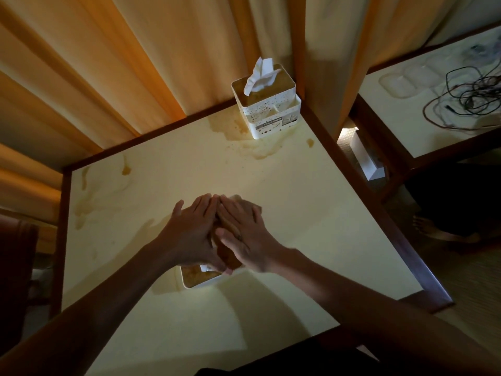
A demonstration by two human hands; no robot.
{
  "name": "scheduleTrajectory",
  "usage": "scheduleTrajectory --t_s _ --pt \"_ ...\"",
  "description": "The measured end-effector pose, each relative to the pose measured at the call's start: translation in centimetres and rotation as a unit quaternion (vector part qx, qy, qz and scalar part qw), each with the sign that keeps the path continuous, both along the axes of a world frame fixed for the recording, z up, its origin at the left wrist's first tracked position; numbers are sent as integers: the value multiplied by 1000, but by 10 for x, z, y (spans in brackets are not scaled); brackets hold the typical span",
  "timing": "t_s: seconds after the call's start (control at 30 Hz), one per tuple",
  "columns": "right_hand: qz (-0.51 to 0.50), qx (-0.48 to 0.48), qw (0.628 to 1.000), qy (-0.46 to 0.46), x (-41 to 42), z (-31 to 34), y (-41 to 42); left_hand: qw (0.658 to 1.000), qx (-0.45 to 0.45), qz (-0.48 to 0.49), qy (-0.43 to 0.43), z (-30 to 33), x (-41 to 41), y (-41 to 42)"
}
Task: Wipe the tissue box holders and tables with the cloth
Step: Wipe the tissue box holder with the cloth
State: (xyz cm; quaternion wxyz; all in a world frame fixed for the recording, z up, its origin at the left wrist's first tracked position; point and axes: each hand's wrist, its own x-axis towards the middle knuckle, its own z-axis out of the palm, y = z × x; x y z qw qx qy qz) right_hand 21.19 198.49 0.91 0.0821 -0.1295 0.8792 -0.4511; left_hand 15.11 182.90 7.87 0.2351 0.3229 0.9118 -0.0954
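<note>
Two bare hands meet over the middle of the cream table (311, 213), pressed around a brownish cloth (226, 251) that shows only in the gap between them. Left hand (191, 229) lies on the cloth's left side, fingers straight and close together, thumb splayed outward. Right hand (244, 234) lies on the right side, fingers slightly spread and laid flat over the cloth, a ring on one finger. Both hands clasp the cloth between palms; how it is folded cannot be told. Just below the hands a white tissue box holder (199, 278) sits on the table, mostly hidden by the wrists, its inside looks stained brown. A second white tissue holder (271, 112) stands upright at the far corner of the table, a white tissue (259, 74) sticking up from its top, printed label on its front. Brown spill stains (252, 147) spread on the tabletop around its base, with more streaks (89, 196) along the left edge. Table has a dark wood border. Orange curtains (122, 63) hang behind. To the right, well apart, another table (401, 126) carries a tangle of dark cables (471, 96). Scene is dim.
</note>
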Motion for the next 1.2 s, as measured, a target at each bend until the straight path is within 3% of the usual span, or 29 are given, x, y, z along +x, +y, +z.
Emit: scheduleTrajectory --t_s 0.17,0.3,0.4,0.5,0.53,0.6,0.7,0.77,0.8,0.83,0.9,0.97,1.07,1.2 --pt "-33 -110 989 -89 -24 19 6 1000 18 8 -11 4 3 3" --pt "-21 -57 998 -4 1 7 3 1000 -9 3 3 6 3 4" --pt "9 -22 1000 9 37 -8 10 999 -38 6 8 9 4 6" --pt "14 -100 995 0 70 -3 19 999 -38 23 4 8 7 4" --pt "-13 -181 983 -21 77 2 21 999 -32 29 5 7 7 3" --pt "-159 -347 919 -93 82 22 24 997 14 81 -4 5 12 -5" --pt "-366 -422 810 -179 74 31 33 961 156 227 -22 3 24 -21" --pt "-380 -426 798 -193 67 33 36 936 208 284 -7 2 36 -33" --pt "-364 -424 808 -188 63 37 34 931 219 291 0 2 43 -38" --pt "-336 -396 841 -153 59 41 32 931 229 284 0 2 50 -43" --pt "-209 -323 923 16 53 42 29 937 237 256 -22 1 59 -49" --pt "-39 -172 968 181 42 25 33 945 215 243 -39 -4 59 -54" --pt "147 37 945 290 28 -8 43 962 161 217 -42 -10 50 -55" --pt "277 133 881 360 33 -22 58 969 142 197 -42 -11 41 -54"
